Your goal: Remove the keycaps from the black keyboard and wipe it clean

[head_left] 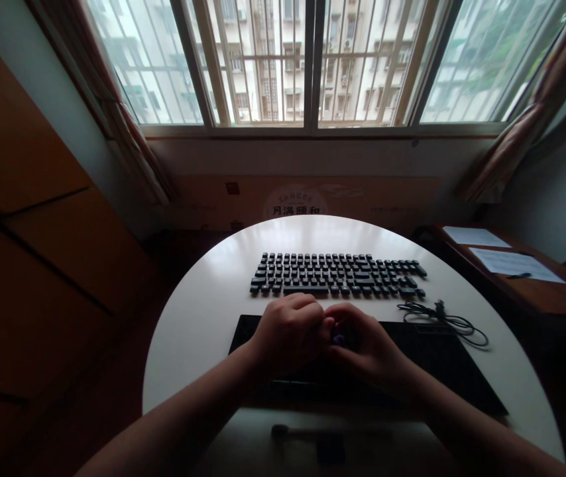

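My left hand (290, 328) is closed, its fingers curled and meeting my right hand over the black keyboard body (442, 358). Whatever its fingers hold is hidden. Curved around a small dark thing with a purplish patch (339, 339), my right hand (370, 344) has its thumb and fingers bent toward the left one. That thing is too dark to name. Just beyond the keyboard body, loose black keycaps (313, 273) lie in rows on the white round table (188, 344), set out like a keyboard.
A coiled black cable (454, 321) rests at the keyboard body's far right corner. A dim, long-handled object (283, 432) lies near the table's front. Papers (516, 263) and a pen (519, 275) are on a brown desk at right. Wooden cabinets (29, 232) stand left.
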### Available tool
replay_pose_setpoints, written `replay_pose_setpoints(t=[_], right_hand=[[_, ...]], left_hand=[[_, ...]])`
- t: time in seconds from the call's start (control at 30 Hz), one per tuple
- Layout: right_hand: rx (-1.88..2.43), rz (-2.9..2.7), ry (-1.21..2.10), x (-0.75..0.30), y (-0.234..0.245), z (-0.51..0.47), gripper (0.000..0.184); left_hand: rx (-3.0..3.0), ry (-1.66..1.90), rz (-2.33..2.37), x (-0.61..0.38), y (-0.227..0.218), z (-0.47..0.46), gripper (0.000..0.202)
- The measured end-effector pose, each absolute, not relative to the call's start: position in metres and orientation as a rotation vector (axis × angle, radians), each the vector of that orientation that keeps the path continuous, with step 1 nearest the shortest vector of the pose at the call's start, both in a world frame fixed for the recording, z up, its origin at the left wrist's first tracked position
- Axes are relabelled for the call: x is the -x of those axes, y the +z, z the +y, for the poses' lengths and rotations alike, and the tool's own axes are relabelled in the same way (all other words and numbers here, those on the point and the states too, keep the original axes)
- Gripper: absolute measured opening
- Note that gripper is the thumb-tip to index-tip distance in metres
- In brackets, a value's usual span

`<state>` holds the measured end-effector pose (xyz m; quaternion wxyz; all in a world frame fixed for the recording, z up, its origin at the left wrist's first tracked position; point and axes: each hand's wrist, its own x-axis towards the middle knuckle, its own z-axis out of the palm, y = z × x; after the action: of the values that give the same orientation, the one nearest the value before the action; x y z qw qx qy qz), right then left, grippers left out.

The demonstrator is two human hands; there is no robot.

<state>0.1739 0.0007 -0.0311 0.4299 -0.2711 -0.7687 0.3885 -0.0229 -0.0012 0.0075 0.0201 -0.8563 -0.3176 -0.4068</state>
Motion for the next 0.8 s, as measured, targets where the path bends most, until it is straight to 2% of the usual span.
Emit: replay_pose_setpoints(t=[0.07,0.13,0.27,0.37,0.53,0.67,0.8], right_hand=[[0.705,-1.975,0.917,-0.171,-0.031,0.001,0.015],[0.721,-1.984,0.888,-0.17,-0.029,0.0,0.007],[0.713,-1.904,0.837,-0.173,-0.023,-0.003,0.018],[0.766,-1.74,0.839,-0.176,-0.017,-0.005,0.019],[0.822,-1.556,1.101,-0.178,-0.015,-0.007,0.029],[0.81,-1.693,1.089,-0.17,-0.021,-0.013,0.038],[0.773,-1.698,1.381,-0.161,-0.024,-0.018,0.035]], left_hand=[[2.593,-1.177,-0.896,0.023,0.01,-0.002,0.034],[2.556,-1.138,-0.825,0.023,0.013,-0.004,0.038],[2.557,-1.284,-0.848,0.025,0.018,-0.005,0.039],[2.589,-1.378,-0.936,0.026,0.019,-0.006,0.04],[2.719,-1.632,-1.135,0.023,0.019,-0.008,0.043],[2.767,-1.705,-1.289,0.02,0.016,-0.008,0.04],[2.826,-1.703,-1.471,0.019,0.014,-0.009,0.042]])
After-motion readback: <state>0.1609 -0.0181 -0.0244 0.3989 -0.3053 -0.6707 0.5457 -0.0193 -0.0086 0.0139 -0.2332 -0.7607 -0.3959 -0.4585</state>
